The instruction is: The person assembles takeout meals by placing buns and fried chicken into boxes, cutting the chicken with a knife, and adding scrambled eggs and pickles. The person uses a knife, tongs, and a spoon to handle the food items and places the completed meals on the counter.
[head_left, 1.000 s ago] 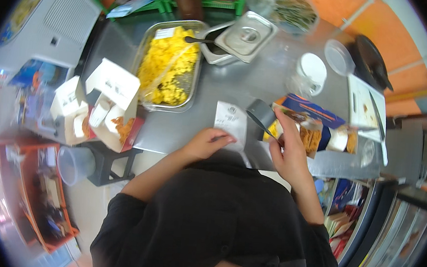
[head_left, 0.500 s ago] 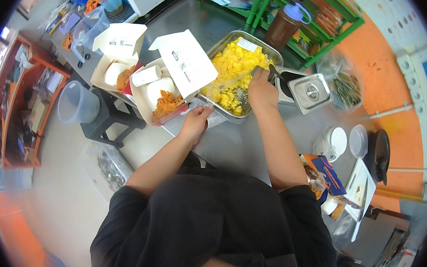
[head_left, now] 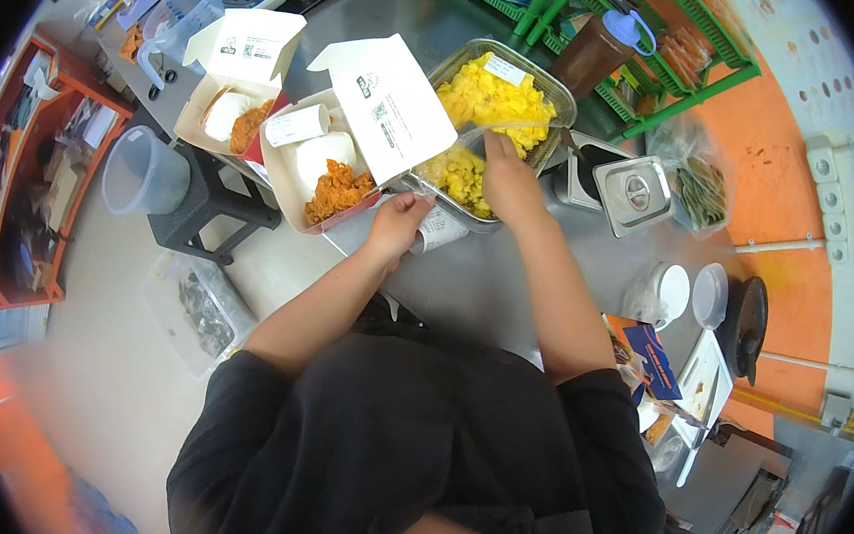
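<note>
A metal tray [head_left: 568,95] of yellow scrambled-egg-like food [head_left: 496,97] stands before me, with something clear, like plastic film, across part of it. My right hand [head_left: 512,185] reaches over its near right side, fingers bent down at the food; what they hold is hidden. At the tray's near left corner, my left hand [head_left: 400,227] is closed in a pinch, beside a white printed paper [head_left: 440,228]. Just left of it stands an open carton box [head_left: 399,114] with fried chicken [head_left: 339,192], a white rice mound [head_left: 323,158] and a white paper-wrapped roll [head_left: 297,125].
Another open box [head_left: 249,42] with chicken and rice stands further left. Right of the tray are a metal container with a lid [head_left: 636,191], a brown sauce bottle [head_left: 594,54] and bagged greens [head_left: 699,188]. A cutting board [head_left: 704,384] lies lower right; a black stool [head_left: 213,212] stands left.
My right hand has moved from the tray's right rim inward and nearer, over the food. My left hand stays by the near left corner. The whole view has shifted slightly.
</note>
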{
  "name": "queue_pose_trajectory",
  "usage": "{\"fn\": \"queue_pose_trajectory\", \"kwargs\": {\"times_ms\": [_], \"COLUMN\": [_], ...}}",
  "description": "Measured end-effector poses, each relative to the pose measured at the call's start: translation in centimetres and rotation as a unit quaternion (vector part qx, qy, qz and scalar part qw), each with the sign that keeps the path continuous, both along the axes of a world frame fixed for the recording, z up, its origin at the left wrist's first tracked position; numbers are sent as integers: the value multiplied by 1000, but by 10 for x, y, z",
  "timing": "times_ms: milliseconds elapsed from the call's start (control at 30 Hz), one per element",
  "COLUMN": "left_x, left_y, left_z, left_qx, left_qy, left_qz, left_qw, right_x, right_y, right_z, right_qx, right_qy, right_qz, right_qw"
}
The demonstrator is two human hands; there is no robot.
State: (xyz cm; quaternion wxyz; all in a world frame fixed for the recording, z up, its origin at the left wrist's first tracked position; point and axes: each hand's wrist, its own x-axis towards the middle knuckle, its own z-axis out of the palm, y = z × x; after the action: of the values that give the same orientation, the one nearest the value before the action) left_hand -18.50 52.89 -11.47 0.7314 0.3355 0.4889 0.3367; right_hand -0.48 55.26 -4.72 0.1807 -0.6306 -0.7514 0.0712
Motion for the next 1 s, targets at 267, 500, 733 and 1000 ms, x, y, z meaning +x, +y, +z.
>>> {"fn": "queue_pose_trajectory", "kwargs": {"times_ms": [267, 500, 733, 1000], "left_x": [14, 27, 28, 27], "left_y": [-8, -16, -16, -20], "left_z": [-3, 10, 10, 2], "left_qx": [-3, 44, 57, 45], "left_qy": [-129, -127, -111, -98], "left_qz": [95, 102, 99, 99], "left_qw": [987, 986, 987, 989], "right_x": [-5, 19, 48, 57], "right_y": [-50, -36, -6, -1], "right_z": [33, 44, 43, 32], "right_qx": [-147, -171, -438, -430], "right_qy": [-62, 58, 326, 434], "right_qz": [61, 96, 9, -98], "right_qw": [985, 979, 838, 786]}}
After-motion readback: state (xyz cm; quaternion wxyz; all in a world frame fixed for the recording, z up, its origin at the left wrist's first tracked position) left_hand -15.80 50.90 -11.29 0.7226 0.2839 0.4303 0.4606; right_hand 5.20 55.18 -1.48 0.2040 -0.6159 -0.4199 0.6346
